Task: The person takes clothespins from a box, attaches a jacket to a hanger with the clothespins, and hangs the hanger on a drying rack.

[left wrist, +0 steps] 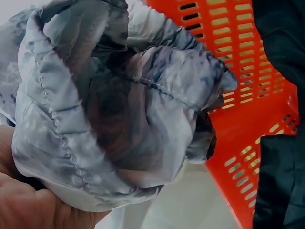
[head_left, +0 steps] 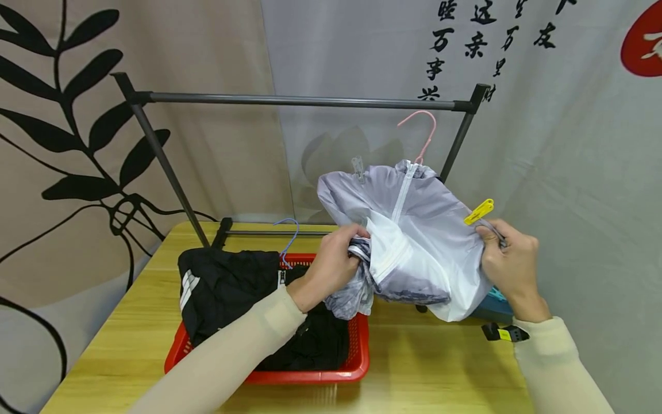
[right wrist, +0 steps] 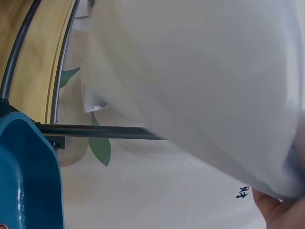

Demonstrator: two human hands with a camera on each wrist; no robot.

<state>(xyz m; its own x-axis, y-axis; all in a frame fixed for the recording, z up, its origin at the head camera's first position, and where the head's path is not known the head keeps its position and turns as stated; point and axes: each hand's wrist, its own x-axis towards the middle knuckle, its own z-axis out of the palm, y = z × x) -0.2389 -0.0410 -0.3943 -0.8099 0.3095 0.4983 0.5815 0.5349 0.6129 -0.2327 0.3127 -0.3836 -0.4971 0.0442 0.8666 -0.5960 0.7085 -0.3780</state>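
A grey and white zip jacket is on a pink hanger, whose hook shows just below the rack's top rail. My left hand grips bunched patterned grey fabric at the jacket's lower left. In the left wrist view, a gathered, stitched edge of that fabric forms an opening above the palm. My right hand pinches the jacket's right edge, below a yellow clothespin. A clear clothespin sits on the left shoulder. Pale fabric hides most of the right fingers in the right wrist view.
A dark metal rack stands on the wooden table. At the left, a red basket holds black clothing with a blue hanger. A blue basin stands at the right, partly behind the jacket.
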